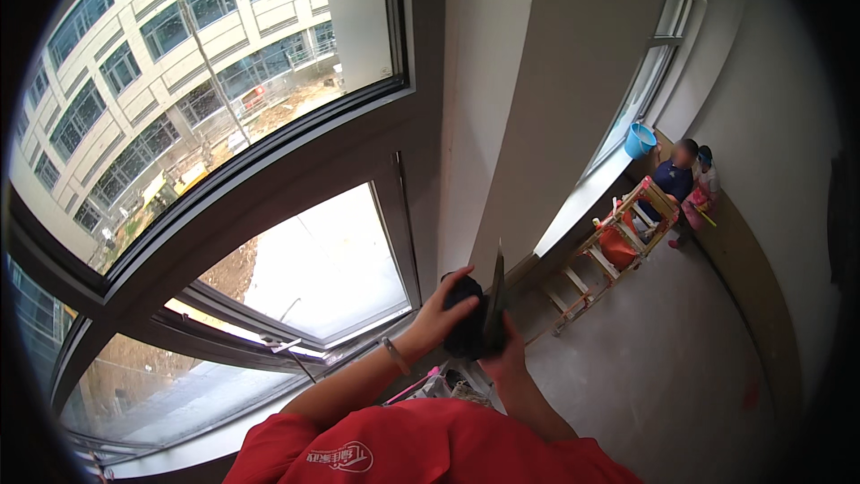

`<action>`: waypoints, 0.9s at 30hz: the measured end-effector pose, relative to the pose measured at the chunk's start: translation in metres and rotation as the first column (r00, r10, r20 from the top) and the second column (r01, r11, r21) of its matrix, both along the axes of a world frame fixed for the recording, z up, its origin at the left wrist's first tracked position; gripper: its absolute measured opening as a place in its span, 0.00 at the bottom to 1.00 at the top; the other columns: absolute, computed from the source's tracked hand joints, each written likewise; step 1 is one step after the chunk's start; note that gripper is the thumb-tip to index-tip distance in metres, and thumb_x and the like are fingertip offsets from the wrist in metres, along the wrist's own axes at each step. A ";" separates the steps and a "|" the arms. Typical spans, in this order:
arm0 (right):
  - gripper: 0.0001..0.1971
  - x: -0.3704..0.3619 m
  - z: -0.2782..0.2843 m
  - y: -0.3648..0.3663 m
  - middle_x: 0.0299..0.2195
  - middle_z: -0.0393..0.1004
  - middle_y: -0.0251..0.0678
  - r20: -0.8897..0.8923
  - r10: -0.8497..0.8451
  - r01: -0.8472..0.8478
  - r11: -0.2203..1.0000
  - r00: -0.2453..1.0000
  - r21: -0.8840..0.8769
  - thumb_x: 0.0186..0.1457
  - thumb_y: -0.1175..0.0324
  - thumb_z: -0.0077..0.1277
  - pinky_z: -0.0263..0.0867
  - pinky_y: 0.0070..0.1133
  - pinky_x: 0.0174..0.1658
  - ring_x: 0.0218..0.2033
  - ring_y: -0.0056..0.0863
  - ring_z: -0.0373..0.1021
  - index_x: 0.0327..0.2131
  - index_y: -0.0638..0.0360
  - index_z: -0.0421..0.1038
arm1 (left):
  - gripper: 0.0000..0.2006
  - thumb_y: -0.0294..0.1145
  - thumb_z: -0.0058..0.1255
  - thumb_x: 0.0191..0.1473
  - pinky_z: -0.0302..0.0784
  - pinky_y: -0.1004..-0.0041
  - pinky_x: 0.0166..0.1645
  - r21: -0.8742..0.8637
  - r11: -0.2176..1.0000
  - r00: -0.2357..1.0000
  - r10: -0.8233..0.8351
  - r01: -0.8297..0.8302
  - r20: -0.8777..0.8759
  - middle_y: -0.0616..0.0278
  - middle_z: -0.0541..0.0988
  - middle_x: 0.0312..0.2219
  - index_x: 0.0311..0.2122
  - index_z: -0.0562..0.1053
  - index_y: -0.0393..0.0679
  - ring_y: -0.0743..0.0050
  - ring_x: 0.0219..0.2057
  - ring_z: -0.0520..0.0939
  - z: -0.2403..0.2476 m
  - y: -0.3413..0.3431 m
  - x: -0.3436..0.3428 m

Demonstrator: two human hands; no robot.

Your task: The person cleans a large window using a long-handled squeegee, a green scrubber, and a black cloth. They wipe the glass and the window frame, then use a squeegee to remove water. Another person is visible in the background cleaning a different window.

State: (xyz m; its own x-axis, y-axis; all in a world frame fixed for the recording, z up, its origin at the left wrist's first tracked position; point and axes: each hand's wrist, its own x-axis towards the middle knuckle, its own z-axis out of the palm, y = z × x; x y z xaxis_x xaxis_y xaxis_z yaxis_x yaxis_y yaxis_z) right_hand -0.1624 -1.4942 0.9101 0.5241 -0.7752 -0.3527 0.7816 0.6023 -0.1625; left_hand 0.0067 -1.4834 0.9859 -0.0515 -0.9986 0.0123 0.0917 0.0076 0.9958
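Observation:
In front of my chest both hands are raised close together. My left hand (437,315) is closed round a dark, crumpled cloth (465,327), its fingers pressing on the side and top. My right hand (507,350) grips a thin, flat, dark blade-like tool (496,296), seen nearly edge-on with its narrow tip pointing up. Cloth and blade lie against each other, or nearly so; the contact is in shadow. The handle is hidden by my right hand, and the tool's exact kind does not show.
At my left is a large dark-framed window (269,188) with a lower sash (405,215) tilted outward. A pale wall corner (502,125) rises ahead. Farther right stand a stepladder (587,273), an orange bucket (618,244), a blue bucket (640,141) on the sill, and two people (674,179).

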 end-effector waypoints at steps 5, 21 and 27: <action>0.22 0.015 0.015 0.009 0.49 0.71 0.39 -0.148 0.048 -0.049 0.999 0.988 0.001 0.61 0.55 0.43 0.57 0.35 0.59 0.52 0.36 0.66 0.53 0.59 0.65 | 0.29 0.31 0.56 0.50 0.70 0.68 0.52 0.161 0.987 0.994 0.042 -0.026 -0.101 0.57 0.72 0.46 0.58 0.62 0.50 0.69 0.46 0.73 -0.051 0.035 0.005; 0.24 -0.056 -0.008 -0.016 0.53 0.66 0.35 -0.393 -0.324 0.265 0.944 0.861 -0.197 0.60 0.65 0.45 0.59 0.31 0.57 0.54 0.33 0.64 0.59 0.55 0.55 | 0.18 0.32 0.56 0.43 0.56 0.58 0.59 -0.634 0.650 -0.408 0.758 0.419 0.508 0.60 0.64 0.53 0.43 0.76 0.60 0.59 0.58 0.59 0.153 -0.182 0.084; 0.22 -0.062 -0.062 -0.018 0.51 0.68 0.33 -0.398 -0.238 0.234 0.970 0.886 -0.059 0.61 0.65 0.45 0.63 0.26 0.53 0.51 0.29 0.67 0.57 0.55 0.58 | 0.15 0.40 0.53 0.47 0.60 0.59 0.57 -0.451 0.795 -0.375 0.595 0.406 0.711 0.56 0.69 0.50 0.42 0.77 0.54 0.57 0.57 0.63 0.031 -0.186 0.094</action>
State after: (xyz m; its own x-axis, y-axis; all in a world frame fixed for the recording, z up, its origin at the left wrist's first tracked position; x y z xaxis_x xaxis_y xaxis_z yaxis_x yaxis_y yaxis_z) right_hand -0.2247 -1.5123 0.8479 0.1416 -0.8626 -0.4857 0.7687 0.4049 -0.4951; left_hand 0.1003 -1.6694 1.0172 -0.3968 -0.8227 0.4072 -0.8609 0.1797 -0.4759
